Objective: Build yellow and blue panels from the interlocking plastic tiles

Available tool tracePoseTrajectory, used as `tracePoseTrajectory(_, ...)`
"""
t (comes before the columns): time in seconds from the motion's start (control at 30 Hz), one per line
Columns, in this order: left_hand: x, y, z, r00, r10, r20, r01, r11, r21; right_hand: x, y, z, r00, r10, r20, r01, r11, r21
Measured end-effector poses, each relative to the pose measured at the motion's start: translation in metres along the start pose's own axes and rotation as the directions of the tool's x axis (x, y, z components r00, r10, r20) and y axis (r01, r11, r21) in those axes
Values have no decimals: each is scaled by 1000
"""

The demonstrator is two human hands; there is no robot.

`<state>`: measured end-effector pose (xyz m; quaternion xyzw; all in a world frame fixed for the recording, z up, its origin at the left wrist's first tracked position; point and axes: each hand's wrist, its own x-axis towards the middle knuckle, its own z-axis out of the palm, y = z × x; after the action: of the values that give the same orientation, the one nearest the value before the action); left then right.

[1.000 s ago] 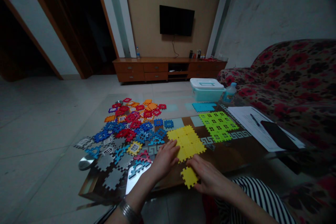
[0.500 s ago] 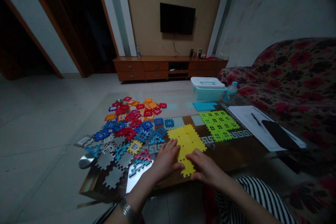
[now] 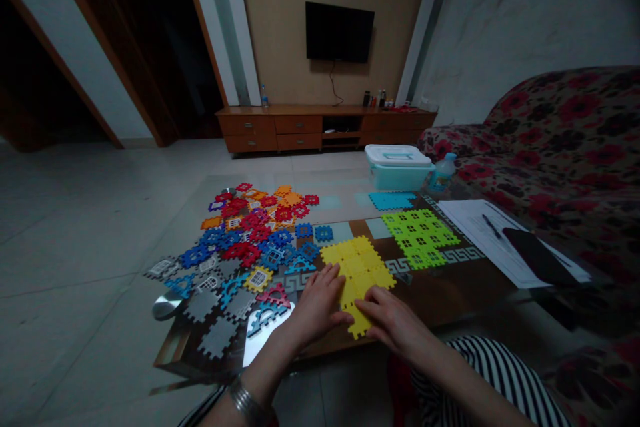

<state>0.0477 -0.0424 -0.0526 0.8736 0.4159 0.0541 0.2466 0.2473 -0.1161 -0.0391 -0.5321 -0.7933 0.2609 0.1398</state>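
Glass tabletop (image 3: 440, 290) extends right of the toothed yellow plastic panel (image 3: 359, 261), near its front edge; the left hand (image 3: 319, 301), loosely spread, touches the panel; the right hand (image 3: 395, 319) curls over its jutting tile (image 3: 359, 327), grip unclear.

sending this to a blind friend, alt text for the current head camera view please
A person's left hand and right hand touch yellow interlocking tiles on a glass-topped table. Scattered multicoloured tiles spread to the left; a joined green sheet lies to the right.
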Motion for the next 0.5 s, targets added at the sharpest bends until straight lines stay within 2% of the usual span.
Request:
tracePoseTrajectory(0.27, 1, 0, 2, 1000, 17, -16, -17, 1000, 15, -1, 5, 2, 1000, -4, 1, 4, 1000, -1)
tracePoseTrajectory(0.5, 2, -4, 4, 999, 39, -26, -39, 999, -14, 1, -2, -1, 1000, -25, 16, 26, 998, -57)
